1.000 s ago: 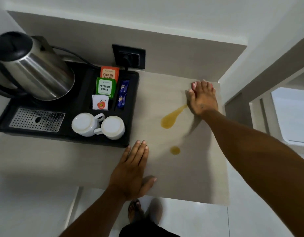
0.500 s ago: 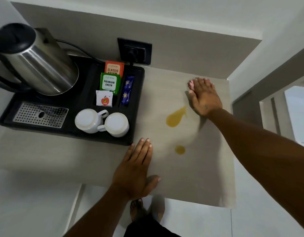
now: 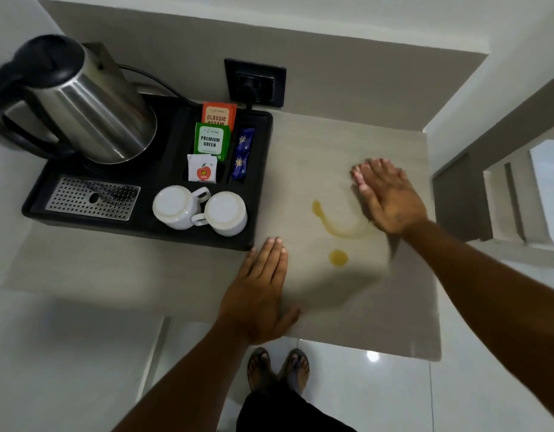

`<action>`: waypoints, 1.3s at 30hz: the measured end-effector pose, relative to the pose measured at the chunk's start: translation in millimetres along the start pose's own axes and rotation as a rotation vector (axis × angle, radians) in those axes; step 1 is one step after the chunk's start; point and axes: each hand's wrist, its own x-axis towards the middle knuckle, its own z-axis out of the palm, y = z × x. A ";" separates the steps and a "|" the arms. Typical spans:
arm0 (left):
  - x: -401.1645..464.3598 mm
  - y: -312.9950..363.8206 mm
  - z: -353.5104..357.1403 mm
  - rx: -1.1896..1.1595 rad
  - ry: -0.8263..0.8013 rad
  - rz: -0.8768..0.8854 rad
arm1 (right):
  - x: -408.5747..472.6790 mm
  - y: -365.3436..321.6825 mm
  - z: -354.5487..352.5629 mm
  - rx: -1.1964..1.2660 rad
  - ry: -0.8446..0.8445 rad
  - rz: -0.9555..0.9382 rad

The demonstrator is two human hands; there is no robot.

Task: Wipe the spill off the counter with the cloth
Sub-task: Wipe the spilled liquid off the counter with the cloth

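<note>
Amber spill (image 3: 338, 227), smeared in a curve mid-counter (image 3: 378, 313); a separate drop lies nearer the front edge. Right hand (image 3: 391, 198) lies flat beside the smear, fingers together; left hand (image 3: 258, 294) is flat at the front edge, fingers together. Cloth not visible.

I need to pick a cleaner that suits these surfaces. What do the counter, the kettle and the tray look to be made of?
Counter: probably matte beige laminate with a faint grain, though it could be stone-look.
Kettle: brushed stainless steel, going by its streaky reflections, with a black lid and handle that look like plastic.
Tray: black, likely moulded plastic, with a perforated metal drip grate.
</note>
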 end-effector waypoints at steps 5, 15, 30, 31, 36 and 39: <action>-0.1 0.8 -2.9 -0.012 -0.010 0.002 | 68.4 -30.2 0.3 -0.030 0.020 -0.054; 0.6 -1.3 0.1 -0.022 -0.009 -0.003 | -79.4 -68.8 44.2 -0.067 -0.067 -0.291; -0.7 1.3 -4.7 -0.035 0.000 -0.002 | -81.7 -111.3 57.4 0.026 0.044 -0.001; -0.4 1.8 -5.3 -0.026 0.000 -0.003 | -103.4 -115.2 63.3 0.012 0.038 0.001; -1.5 3.1 -6.3 -0.028 0.001 0.011 | -165.4 -70.6 59.5 0.008 0.007 0.186; -1.6 3.5 -8.9 -0.018 -0.030 0.006 | -139.2 -34.0 41.1 0.017 0.071 0.333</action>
